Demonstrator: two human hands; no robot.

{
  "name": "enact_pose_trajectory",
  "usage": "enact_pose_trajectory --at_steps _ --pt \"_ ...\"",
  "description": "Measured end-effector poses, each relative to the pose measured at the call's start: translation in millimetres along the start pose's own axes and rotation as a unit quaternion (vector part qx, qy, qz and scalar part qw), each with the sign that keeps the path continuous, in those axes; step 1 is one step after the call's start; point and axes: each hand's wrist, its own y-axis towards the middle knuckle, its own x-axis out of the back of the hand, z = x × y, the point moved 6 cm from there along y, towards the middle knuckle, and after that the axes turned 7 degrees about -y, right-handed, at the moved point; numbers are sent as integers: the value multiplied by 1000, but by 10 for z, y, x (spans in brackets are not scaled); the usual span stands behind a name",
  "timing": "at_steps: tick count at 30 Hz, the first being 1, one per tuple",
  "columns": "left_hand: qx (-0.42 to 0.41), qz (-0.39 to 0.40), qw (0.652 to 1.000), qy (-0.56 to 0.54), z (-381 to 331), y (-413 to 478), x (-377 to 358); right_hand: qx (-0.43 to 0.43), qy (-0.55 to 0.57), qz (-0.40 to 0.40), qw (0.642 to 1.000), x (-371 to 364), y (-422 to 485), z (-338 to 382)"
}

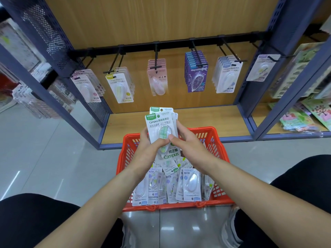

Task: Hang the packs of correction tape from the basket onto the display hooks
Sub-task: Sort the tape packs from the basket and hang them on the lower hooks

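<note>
1. The green-topped pack (162, 129) reads "Campus 原纸色带芯" on top, "修正帯 Campus" below.
2. The hanging yellow pack (120, 88) and purple pack (197, 80) each read "Campus".
3. The hanging pink pack (158, 81) reads "修正帯".

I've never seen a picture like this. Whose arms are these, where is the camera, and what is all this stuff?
There is no machine here. A person wears one camera on their head, looking forward and down, so you see their own two arms. The left hand and the right hand together grip a small stack of green correction tape packs, held above a red basket that stands on the floor. More packs lie loose inside the basket. Ahead is a shop shelf with a row of display hooks. Hanging packs in pink, yellow, purple and blue are already on them.
</note>
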Motion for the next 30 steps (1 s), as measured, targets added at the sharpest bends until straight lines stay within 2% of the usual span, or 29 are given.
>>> enact_pose_trajectory --at_steps 4,11,16,24,30 --pt "2 -3 1000 -1 30 21 25 -31 -22 2 999 -7 23 -13" --pt "-11 7 1000 15 18 21 12 16 -51 -55 997 64 -17 16" --pt "-16 13 1000 3 -27 6 -19 15 -87 -98 991 17 5 -37" --pt "-27 -8 999 26 -21 33 25 -4 0 -165 986 180 13 -123" --pt "-35 -50 998 9 -58 58 113 -15 28 -187 982 176 30 -151"
